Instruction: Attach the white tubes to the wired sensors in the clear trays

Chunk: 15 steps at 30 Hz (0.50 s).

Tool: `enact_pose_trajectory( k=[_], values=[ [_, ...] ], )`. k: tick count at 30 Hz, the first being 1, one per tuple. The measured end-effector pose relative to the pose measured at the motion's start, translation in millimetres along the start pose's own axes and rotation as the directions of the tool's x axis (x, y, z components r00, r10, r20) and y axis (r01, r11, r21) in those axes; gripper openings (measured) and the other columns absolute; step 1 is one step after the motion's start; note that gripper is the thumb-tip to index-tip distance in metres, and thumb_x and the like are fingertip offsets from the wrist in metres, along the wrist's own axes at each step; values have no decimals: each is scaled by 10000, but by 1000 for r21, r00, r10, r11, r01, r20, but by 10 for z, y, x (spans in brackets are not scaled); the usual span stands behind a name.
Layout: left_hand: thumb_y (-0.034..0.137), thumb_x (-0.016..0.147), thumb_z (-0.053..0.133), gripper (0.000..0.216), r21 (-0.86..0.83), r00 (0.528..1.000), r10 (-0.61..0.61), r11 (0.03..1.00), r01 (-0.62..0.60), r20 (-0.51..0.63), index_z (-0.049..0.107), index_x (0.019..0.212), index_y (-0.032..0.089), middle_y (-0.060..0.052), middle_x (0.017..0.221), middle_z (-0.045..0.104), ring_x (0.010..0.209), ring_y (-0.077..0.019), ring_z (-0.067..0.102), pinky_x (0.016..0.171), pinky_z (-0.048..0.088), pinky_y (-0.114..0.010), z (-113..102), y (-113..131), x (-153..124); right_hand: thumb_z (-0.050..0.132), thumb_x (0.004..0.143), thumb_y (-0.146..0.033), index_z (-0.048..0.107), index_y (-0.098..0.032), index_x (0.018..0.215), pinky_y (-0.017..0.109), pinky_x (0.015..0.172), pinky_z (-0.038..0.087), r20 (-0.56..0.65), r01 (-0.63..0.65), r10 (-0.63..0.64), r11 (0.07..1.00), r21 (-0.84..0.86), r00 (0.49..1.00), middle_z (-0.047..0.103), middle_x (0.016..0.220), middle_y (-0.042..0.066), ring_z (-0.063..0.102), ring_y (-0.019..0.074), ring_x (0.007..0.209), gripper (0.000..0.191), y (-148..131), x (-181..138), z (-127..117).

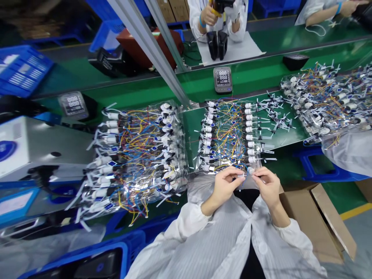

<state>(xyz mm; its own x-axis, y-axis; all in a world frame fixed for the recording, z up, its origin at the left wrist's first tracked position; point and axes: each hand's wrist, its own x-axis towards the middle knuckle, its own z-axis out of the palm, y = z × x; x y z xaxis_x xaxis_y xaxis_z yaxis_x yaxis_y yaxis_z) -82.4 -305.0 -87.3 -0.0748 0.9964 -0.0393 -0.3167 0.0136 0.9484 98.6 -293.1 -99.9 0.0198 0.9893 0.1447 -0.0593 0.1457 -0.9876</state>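
My left hand (226,184) and my right hand (267,185) meet just in front of my chest at the near edge of the green bench. Both pinch one small white and blue wired part (249,171) between their fingertips. Directly beyond them lies a clear tray (229,135) with two rows of white parts joined by blue, yellow and orange wires. Loose white tubes with black connectors (276,116) lie to the right of that tray.
A larger clear tray of wired parts (136,155) lies to the left, another heap (325,100) at the far right. A monitor unit (222,79) stands on the belt behind. An open cardboard box (316,217) sits lower right. Another person's hands (221,15) work opposite.
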Motion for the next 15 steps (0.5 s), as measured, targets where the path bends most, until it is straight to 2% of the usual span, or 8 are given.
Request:
enact_pose_trajectory(
  k=[4,6,9,12,15],
  values=[
    [333,830,881,190,-1,981,119,993,-120,153,804,922,186,-92,933,771,876,-209,751,826,616,-344,22,81,-26,823,859,-252,746,-240,842,376,776,589,88,-11,10,1000,3,996,736,812,46,702,216,822,79,-6,5,7],
    [319,867,849,153,98,958,178,974,-204,226,806,948,197,-96,952,786,910,-212,750,855,606,-350,49,76,-6,807,873,-282,745,-233,835,355,751,577,133,-12,17,999,-32,991,731,815,47,691,210,812,87,28,0,12],
    [290,921,792,116,302,943,236,905,-301,234,809,1009,216,-91,995,798,939,-207,744,880,589,-352,69,32,43,818,859,-297,738,-228,845,326,727,568,99,-37,42,998,-46,994,726,813,40,686,198,792,106,95,-8,10],
    [287,946,766,129,406,952,217,867,-289,216,810,1051,226,-89,1048,804,985,-213,740,922,576,-363,37,-29,78,850,828,-286,736,-225,857,323,738,578,9,-76,77,997,-24,997,729,809,37,700,194,785,133,126,-6,-6],
    [293,944,771,126,424,963,163,873,-242,213,819,1039,225,-82,1022,805,978,-210,738,926,575,-358,-18,-90,78,860,817,-262,736,-221,850,320,738,580,-7,-87,87,996,-10,996,726,804,35,703,190,785,135,133,0,-20]
  ],
)
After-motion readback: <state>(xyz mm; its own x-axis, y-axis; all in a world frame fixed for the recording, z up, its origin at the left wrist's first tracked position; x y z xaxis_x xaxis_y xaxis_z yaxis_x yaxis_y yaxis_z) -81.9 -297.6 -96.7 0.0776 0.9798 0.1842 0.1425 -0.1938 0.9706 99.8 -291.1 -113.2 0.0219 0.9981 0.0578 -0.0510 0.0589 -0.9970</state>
